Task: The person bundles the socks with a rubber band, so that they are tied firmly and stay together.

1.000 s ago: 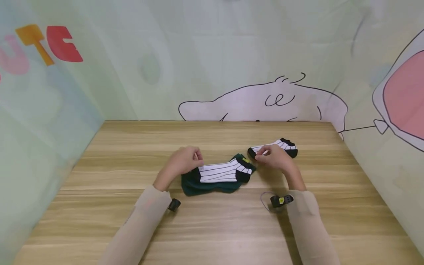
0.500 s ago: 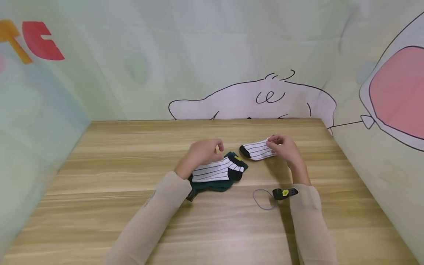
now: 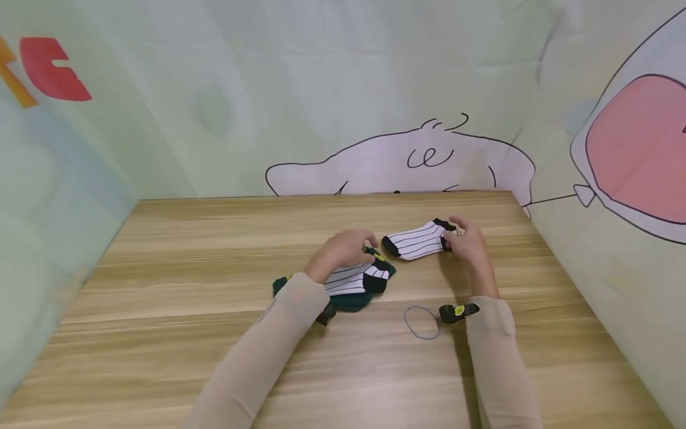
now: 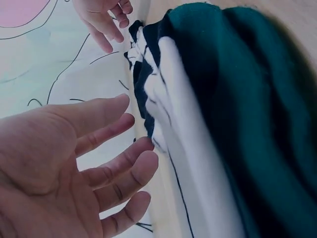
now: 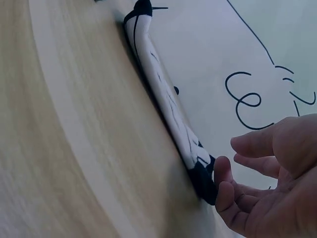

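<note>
A white striped sock with a black heel lies on a folded dark green pair of socks. Over its upper side hovers my left hand, fingers loosely bent; in the left wrist view they hold nothing and come close to the fabric. A second striped sock lies flat farther right, its black toe pointing left. My right hand is at its heel and cuff end. Seen from the right wrist, the relaxed fingertips reach the black heel; whether they touch it I cannot tell.
A thin bluish loop lies on the wooden table in front of the socks. Printed cloth hangs behind the table and along both sides. Black devices sit on both wrists, such as the right wrist camera.
My left hand has moved right along the sock pile. The right hand has gone from the loose sock's toe to its heel end. The head view has turned slightly right.
</note>
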Demonstrator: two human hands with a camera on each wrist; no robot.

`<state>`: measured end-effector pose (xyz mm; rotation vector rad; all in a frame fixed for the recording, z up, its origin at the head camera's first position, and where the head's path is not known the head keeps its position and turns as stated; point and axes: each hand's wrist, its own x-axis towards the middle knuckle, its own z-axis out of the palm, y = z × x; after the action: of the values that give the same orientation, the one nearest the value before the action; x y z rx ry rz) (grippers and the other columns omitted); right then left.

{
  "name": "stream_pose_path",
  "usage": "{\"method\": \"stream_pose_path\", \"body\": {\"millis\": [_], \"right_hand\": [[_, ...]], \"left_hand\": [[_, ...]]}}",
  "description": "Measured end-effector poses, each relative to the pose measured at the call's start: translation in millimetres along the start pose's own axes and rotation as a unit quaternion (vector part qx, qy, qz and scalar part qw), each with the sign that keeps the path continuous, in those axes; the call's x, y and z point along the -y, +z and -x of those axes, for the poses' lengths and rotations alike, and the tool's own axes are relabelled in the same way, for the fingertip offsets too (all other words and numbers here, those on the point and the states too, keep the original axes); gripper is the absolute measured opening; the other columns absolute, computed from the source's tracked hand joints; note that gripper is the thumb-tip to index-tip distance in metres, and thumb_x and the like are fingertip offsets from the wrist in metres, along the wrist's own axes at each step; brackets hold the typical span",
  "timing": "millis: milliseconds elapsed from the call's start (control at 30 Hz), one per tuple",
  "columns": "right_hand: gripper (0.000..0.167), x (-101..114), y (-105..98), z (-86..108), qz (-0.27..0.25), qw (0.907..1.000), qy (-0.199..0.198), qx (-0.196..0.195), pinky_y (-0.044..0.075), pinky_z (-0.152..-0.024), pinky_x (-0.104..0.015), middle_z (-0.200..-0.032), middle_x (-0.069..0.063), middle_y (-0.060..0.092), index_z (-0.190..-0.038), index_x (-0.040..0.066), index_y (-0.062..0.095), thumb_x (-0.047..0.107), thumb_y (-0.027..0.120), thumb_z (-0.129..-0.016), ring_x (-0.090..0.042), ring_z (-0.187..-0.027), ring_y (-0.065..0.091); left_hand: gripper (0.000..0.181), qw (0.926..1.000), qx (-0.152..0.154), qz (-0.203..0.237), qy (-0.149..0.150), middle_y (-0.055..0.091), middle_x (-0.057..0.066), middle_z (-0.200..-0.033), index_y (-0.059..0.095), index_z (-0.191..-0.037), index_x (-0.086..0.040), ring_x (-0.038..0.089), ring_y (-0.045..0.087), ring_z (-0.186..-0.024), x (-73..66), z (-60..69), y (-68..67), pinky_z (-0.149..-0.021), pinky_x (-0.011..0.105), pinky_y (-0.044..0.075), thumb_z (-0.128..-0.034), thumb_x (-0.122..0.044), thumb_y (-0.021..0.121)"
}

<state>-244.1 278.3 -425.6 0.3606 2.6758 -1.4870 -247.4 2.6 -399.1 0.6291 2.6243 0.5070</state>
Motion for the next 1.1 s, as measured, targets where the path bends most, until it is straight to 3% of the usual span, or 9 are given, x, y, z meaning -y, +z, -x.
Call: {"method": "stream_pose_path", "body": {"millis": [133,200,367,433,533,667,833,967,1100], "right_hand": [[0.062,-7,2,-4.4,-0.011,0.9998,0.014,0.006,0.044,-0.063,-0.019,-0.158,-0.028,0.026,-0.156,0.001,0.025,0.005,0.051,-0.099,-0.010,-0.074,0.059],[0.064,-10,4,-6.5,-0.025,0.9994,0.019,0.010,0.044,-0.058,-0.019,-0.159,-0.028,0.023,-0.157,0.001,0.021,0.004,0.049,-0.099,-0.007,-0.068,0.057],[0.058,-16,7,-10.6,-0.016,0.9995,0.019,0.018,0.042,-0.057,-0.020,-0.154,-0.029,0.030,-0.156,-0.002,0.024,0.005,0.042,-0.101,-0.004,-0.062,0.054],[0.055,-17,9,-11.6,0.002,0.9997,0.013,0.019,0.044,-0.063,-0.022,-0.149,-0.031,0.037,-0.154,-0.003,0.027,0.006,0.041,-0.102,-0.011,-0.068,0.057],[0.052,-17,9,-11.9,0.024,0.9996,0.000,0.016,0.047,-0.089,-0.033,-0.147,-0.033,0.039,-0.151,-0.007,0.031,0.006,0.042,-0.101,-0.030,-0.103,0.060],[0.053,-16,8,-10.3,0.044,0.9990,-0.002,0.007,0.025,-0.116,-0.045,-0.150,-0.033,0.036,-0.148,-0.011,0.033,0.008,0.046,-0.099,-0.041,-0.139,0.034],[0.055,-14,8,-7.7,0.072,0.9972,0.015,0.014,0.026,-0.116,-0.048,-0.149,-0.033,0.038,-0.146,-0.013,0.035,0.012,0.049,-0.099,-0.044,-0.140,0.034],[0.054,-13,8,-6.6,0.097,0.9945,0.023,0.031,0.032,-0.112,-0.050,-0.144,-0.036,0.040,-0.143,-0.014,0.039,0.015,0.050,-0.098,-0.044,-0.133,0.040],[0.052,-14,6,-3.9,0.084,0.9950,0.041,0.035,0.037,-0.105,-0.049,-0.138,-0.036,0.043,-0.137,-0.014,0.041,0.017,0.053,-0.098,-0.042,-0.121,0.044]], "left_hand": [[0.035,0.9999,-0.003,-0.017,-0.001,0.061,0.007,-0.135,0.062,-0.131,-0.018,0.025,0.057,-0.118,-4.6,-10.0,4.6,-0.099,0.045,0.046,-0.0969,-0.024,0.067],[0.038,0.9997,-0.005,-0.022,0.001,0.059,0.007,-0.138,0.060,-0.135,-0.020,0.024,0.057,-0.118,-7.5,-14.2,6.8,-0.097,0.044,0.047,-0.0974,-0.024,0.065],[0.042,0.9995,0.001,-0.028,0.014,0.057,0.007,-0.142,0.056,-0.142,-0.023,0.025,0.056,-0.120,-14.8,-21.5,10.6,-0.097,0.043,0.047,-0.1003,-0.025,0.061],[0.042,0.9994,0.008,-0.030,0.014,0.053,0.006,-0.146,0.056,-0.143,-0.023,0.024,0.053,-0.127,-17.4,-23.1,12.0,-0.102,0.044,0.044,-0.1018,-0.026,0.058],[0.040,0.9994,0.018,-0.031,0.006,0.051,0.005,-0.149,0.057,-0.143,-0.022,0.024,0.049,-0.132,-21.7,-25.1,14.1,-0.107,0.045,0.040,-0.1030,-0.027,0.056],[0.035,0.9992,0.015,-0.036,0.009,0.057,0.005,-0.143,0.063,-0.136,-0.018,0.022,0.054,-0.123,-25.4,-26.2,16.3,-0.105,0.042,0.042,-0.1019,-0.025,0.059],[0.028,0.9994,0.007,-0.031,0.009,0.064,0.002,-0.132,0.070,-0.126,-0.016,0.019,0.058,-0.109,-25.6,-23.0,16.3,-0.098,0.039,0.046,-0.1013,-0.025,0.060],[0.025,0.9997,-0.002,-0.024,0.003,0.067,0.000,-0.126,0.073,-0.122,-0.017,0.017,0.059,-0.108,-25.4,-19.9,13.3,-0.097,0.037,0.046,-0.1014,-0.024,0.060],[0.021,0.9998,-0.013,-0.004,0.012,0.070,-0.002,-0.118,0.075,-0.116,-0.018,0.016,0.060,-0.104,-26.3,-16.6,8.9,-0.095,0.035,0.046,-0.1005,-0.024,0.062]]}}
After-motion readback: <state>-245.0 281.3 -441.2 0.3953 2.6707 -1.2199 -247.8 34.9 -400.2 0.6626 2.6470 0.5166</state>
